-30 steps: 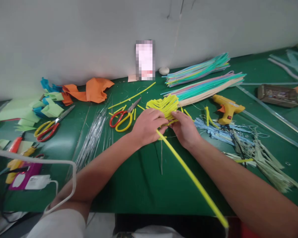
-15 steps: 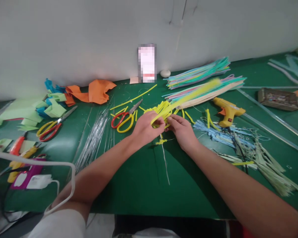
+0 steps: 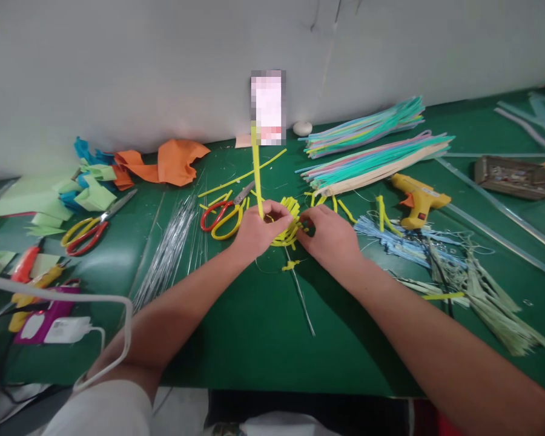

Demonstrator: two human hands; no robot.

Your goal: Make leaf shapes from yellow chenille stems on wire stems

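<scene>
Between my hands is a round cluster of looped yellow pipe cleaners (image 3: pixel 287 235), with a thin wire stem (image 3: pixel 302 297) hanging toward me. My left hand (image 3: pixel 261 230) is closed at the cluster's left edge, and a long yellow pipe cleaner (image 3: pixel 257 175) rises upright from its fingers. On the other side, my right hand (image 3: pixel 329 233) has its fingertips curled against the cluster's right edge, pinching it. A small yellow twist (image 3: pixel 291 265) sits around the stem below the cluster. Red-and-yellow scissors (image 3: pixel 222 218) lie just left of my left hand.
Bundles of coloured pipe cleaners (image 3: pixel 367 130) lie at the back, near a propped phone (image 3: pixel 267 106). A yellow glue gun (image 3: pixel 420 203) and blue strands (image 3: pixel 390 242) are at right. Silver wires (image 3: pixel 168 254), another scissors (image 3: pixel 95 227) and a purple power strip (image 3: pixel 49 315) lie left.
The long yellow pipe cleaner has swung from pointing right, over the bundles, to standing upright at my left hand. My hands have parted slightly, showing more of the cluster.
</scene>
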